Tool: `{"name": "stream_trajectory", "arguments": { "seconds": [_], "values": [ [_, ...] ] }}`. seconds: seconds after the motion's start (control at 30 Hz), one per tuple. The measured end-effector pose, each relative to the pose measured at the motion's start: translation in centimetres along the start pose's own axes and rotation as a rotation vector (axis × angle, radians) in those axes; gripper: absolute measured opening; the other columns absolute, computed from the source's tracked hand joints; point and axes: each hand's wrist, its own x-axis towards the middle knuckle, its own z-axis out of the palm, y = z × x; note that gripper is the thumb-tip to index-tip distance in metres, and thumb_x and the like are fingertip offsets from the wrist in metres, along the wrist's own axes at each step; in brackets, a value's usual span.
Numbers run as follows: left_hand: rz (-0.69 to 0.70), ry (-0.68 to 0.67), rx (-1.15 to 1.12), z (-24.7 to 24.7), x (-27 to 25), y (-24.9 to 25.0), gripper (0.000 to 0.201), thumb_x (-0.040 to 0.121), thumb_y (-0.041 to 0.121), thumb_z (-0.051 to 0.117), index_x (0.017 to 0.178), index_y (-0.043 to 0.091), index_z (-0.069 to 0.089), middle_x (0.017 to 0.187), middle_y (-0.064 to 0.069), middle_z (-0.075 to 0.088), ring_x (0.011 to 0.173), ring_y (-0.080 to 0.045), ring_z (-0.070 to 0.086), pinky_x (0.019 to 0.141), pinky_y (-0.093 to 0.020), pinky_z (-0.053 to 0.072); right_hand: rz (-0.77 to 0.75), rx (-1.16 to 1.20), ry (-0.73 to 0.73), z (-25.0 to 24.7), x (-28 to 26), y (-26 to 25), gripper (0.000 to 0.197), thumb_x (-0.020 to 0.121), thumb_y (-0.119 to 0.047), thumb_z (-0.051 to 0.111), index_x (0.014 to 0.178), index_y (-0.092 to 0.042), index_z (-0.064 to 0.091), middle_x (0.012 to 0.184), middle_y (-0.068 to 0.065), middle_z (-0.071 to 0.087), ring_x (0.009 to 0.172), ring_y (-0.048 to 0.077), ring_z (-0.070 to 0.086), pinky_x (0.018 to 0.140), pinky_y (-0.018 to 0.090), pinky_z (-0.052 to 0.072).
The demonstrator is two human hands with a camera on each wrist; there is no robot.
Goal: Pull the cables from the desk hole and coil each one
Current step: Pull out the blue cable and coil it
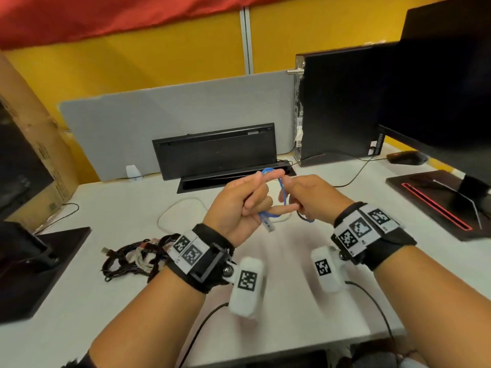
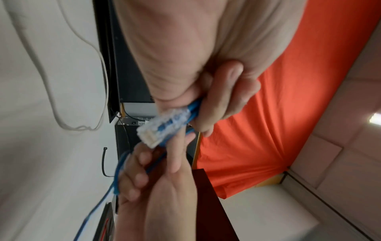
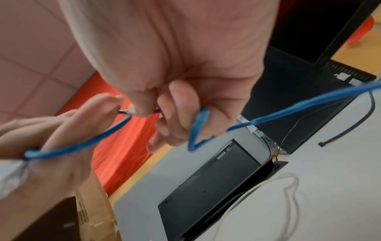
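A blue network cable is looped between my two hands above the white desk. My left hand grips the cable near its clear plug, which hangs below the fist; the plug shows close up in the left wrist view. My right hand pinches a loop of the cable, whose free length runs off to the right. Behind the hands lies the black rectangular desk hole. A white cable curves over the desk from it.
A tangled bundle of dark and white cables lies at left. A black keyboard leans against the grey divider. A PC tower, monitor and mouse stand at right, a cardboard box at left.
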Motion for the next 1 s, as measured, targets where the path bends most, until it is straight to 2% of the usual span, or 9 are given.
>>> {"name": "stream_trajectory", "arguments": {
  "seconds": [0.07,0.13,0.2,0.33,0.47,0.6,0.8,0.9,1.0],
  "values": [
    [0.051,0.038,-0.056,-0.3,-0.3,-0.4,0.043,0.099,0.021,0.046,0.129,-0.010,0.049,0.050,0.002,0.031,0.039,-0.005,0.029,0.092,-0.059,0.048,0.008,0.006,-0.015,0.7,-0.4,0.2,0.054,0.100,-0.035,0.042,0.049,-0.023,0.053,0.039,-0.010,0.045,0.036,0.003,0.037,0.050,0.023,0.031],
    [0.101,0.083,-0.084,-0.4,-0.4,-0.6,0.041,0.100,0.020,0.043,0.127,-0.011,0.048,0.063,-0.003,0.054,0.039,-0.005,0.032,0.088,-0.055,0.053,-0.002,0.000,-0.032,1.1,-0.8,0.1,0.052,0.096,-0.019,0.049,0.044,-0.024,0.051,0.039,-0.009,0.047,0.039,0.004,0.041,0.052,0.023,0.033],
    [0.140,0.112,-0.047,-0.1,-0.3,-0.6,0.039,0.103,0.019,0.037,0.126,-0.012,0.045,0.099,-0.008,0.073,0.042,-0.006,0.039,0.078,-0.041,0.057,-0.011,0.032,-0.054,1.7,-1.2,-0.1,0.048,0.090,-0.008,0.052,0.046,-0.024,0.060,0.044,-0.007,0.054,0.042,0.004,0.047,0.051,0.019,0.039],
    [0.202,0.077,0.028,0.8,0.2,0.0,0.031,0.104,0.019,0.035,0.122,-0.001,0.051,0.128,-0.013,0.064,0.058,-0.011,0.060,0.077,-0.041,0.058,-0.028,0.393,0.054,2.6,-1.8,-0.3,0.038,0.084,-0.006,0.067,0.052,-0.025,0.072,0.054,-0.006,0.063,0.053,0.002,0.052,0.056,0.014,0.041],
    [0.319,0.087,-0.057,-0.2,1.4,1.8,0.044,0.104,0.019,0.036,0.138,-0.007,0.033,0.131,-0.018,0.060,0.064,-0.012,0.067,0.084,-0.048,0.055,0.064,0.642,0.169,2.9,-2.4,0.4,0.029,0.084,-0.010,0.067,0.055,-0.015,0.066,0.059,0.013,0.065,0.063,0.022,0.058,0.067,0.033,0.047],
    [0.421,0.159,-0.117,-2.2,2.9,5.0,0.027,0.102,0.017,0.037,0.117,-0.002,0.049,0.133,-0.021,0.058,0.079,-0.020,0.072,0.088,-0.054,0.054,0.178,0.375,0.118,4.0,-2.6,0.8,0.041,0.091,-0.026,0.063,0.051,-0.018,0.053,0.044,-0.002,0.045,0.042,0.016,0.042,0.050,0.028,0.039],
    [0.489,0.295,0.227,-4.4,4.9,6.7,0.033,0.106,0.020,0.033,0.135,0.005,0.034,0.132,-0.008,0.062,0.103,-0.038,0.068,0.098,-0.059,0.045,0.067,-0.071,-0.128,4.3,-2.5,-1.3,0.036,0.101,-0.027,0.040,0.070,-0.023,0.058,0.047,-0.028,0.050,0.048,-0.010,0.047,0.052,0.009,0.034],
    [0.450,0.338,0.351,-4.8,5.6,5.7,0.043,0.105,0.021,0.035,0.147,0.011,0.027,0.126,-0.001,0.067,0.106,-0.028,0.068,0.100,-0.050,0.045,-0.010,-0.238,-0.207,2.8,-2.2,-3.7,0.034,0.101,-0.024,0.042,0.075,-0.021,0.064,0.057,-0.016,0.053,0.056,-0.008,0.048,0.060,0.010,0.036],
    [0.399,0.319,0.443,-5.1,6.1,4.6,0.028,0.104,0.016,0.036,0.124,0.032,0.047,0.117,0.003,0.071,0.108,-0.020,0.068,0.103,-0.041,0.045,-0.063,-0.309,-0.172,0.5,-1.4,-6.1,0.035,0.098,-0.025,0.047,0.068,-0.022,0.064,0.051,-0.013,0.048,0.050,-0.001,0.045,0.057,0.014,0.037]
  ]
}}
